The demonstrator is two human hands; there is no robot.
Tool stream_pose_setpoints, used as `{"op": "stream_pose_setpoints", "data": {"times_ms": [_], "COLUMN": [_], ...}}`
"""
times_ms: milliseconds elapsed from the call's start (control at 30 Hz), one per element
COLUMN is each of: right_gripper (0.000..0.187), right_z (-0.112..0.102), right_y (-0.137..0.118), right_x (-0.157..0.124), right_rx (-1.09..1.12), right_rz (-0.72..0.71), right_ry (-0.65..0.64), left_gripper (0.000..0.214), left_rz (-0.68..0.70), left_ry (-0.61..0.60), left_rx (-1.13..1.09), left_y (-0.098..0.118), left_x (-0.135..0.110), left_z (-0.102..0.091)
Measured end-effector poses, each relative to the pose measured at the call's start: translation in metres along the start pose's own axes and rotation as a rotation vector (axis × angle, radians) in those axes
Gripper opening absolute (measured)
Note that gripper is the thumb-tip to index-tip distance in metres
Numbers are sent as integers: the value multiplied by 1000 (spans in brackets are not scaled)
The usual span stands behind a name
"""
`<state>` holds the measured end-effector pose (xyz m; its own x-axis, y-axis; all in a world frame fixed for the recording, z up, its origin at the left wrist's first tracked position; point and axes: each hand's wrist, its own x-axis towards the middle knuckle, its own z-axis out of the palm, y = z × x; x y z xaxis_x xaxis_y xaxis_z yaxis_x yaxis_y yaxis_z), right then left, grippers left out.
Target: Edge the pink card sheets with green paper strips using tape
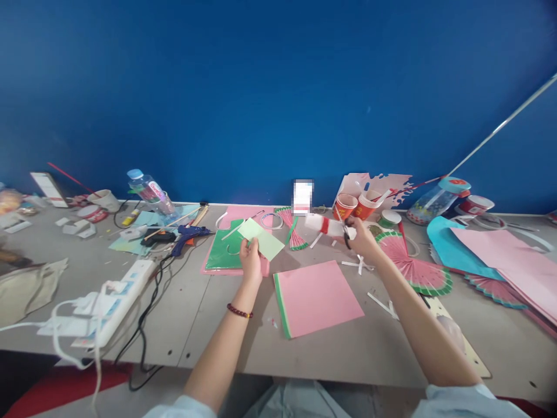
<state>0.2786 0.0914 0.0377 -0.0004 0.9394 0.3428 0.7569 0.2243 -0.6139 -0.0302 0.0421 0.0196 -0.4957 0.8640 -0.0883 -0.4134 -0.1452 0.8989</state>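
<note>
My left hand [251, 258] is closed on a light green paper [266, 239], raised above a green plastic packet [224, 248]. In my right hand [363, 237] are black-handled scissors [347, 233], their blades pointing away from me. Just left of the scissors lies a white roll-like item with a red band [325, 225]; I cannot make out its exact kind. Between my arms, flat on the table, is a square pink sheet [322, 299] with green strips along its left edge. A pink-and-green pleated paper fan [409, 264] lies beside my right forearm.
A power strip [126, 296] with cables and a blue glue gun [189, 237] are on the left. A plastic bottle [154, 194] leans behind them. Red paper cups [346, 206] and a phone [303, 197] stand along the blue wall. Pink sheets [513, 255] are stacked at right.
</note>
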Motion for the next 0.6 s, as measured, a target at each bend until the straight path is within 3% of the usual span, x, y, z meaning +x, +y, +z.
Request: {"op": "stream_pose_setpoints", "data": {"times_ms": [67, 167, 300, 400, 533, 600], "right_gripper": [49, 43, 32, 37, 36, 37], "right_z": [-8, -10, 0, 14, 37, 48], "right_y": [13, 21, 2, -33, -83, -97], "right_x": [13, 22, 7, -24, -72, -87], "right_rx": [-116, -244, -214, 40, 754, 949], "right_rz": [45, 9, -30, 157, 382, 432], "right_ry": [83, 97, 153, 145, -300, -331], "left_gripper": [40, 42, 43, 42, 41, 38], "left_rz": [0, -15, 5, 47, 114, 166], "left_ry": [-53, -126, -172, -198, -260, -329], "left_rx": [0, 12, 57, 67, 136, 210], "left_y": [0, 1, 4, 4, 4, 5], "left_x": [-2, -7, -14, -18, -25, -30], "left_z": [1, 4, 9, 11, 13, 14]}}
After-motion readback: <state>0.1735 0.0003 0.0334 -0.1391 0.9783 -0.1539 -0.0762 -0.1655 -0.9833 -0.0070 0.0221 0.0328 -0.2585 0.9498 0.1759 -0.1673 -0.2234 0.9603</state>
